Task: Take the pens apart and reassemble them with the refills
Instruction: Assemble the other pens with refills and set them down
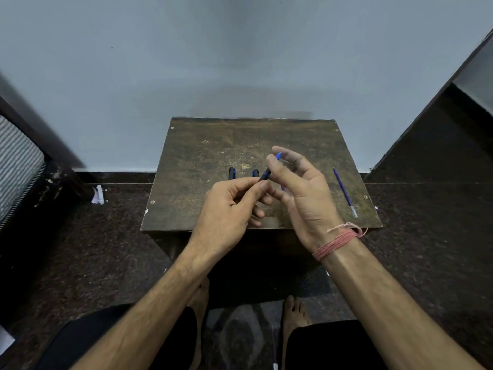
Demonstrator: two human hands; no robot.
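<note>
Both hands' grip pinches one pen (267, 172), left hand (229, 206) low, right hand (298, 188) high, tilted up-right.

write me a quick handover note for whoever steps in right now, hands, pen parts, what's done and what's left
Left hand: pinching the lower end of a dark pen barrel above the small wooden table.
Right hand: fingertips on the blue end sticking out of the barrel top; pulling out or pushing in, cannot tell.
On the table: two dark pen pieces behind the left hand, partly hidden; one loose blue refill near the right edge.
Done: at least one pen is apart.
Left: finish the held pen, fit the loose refill, reassemble the rest.
</note>
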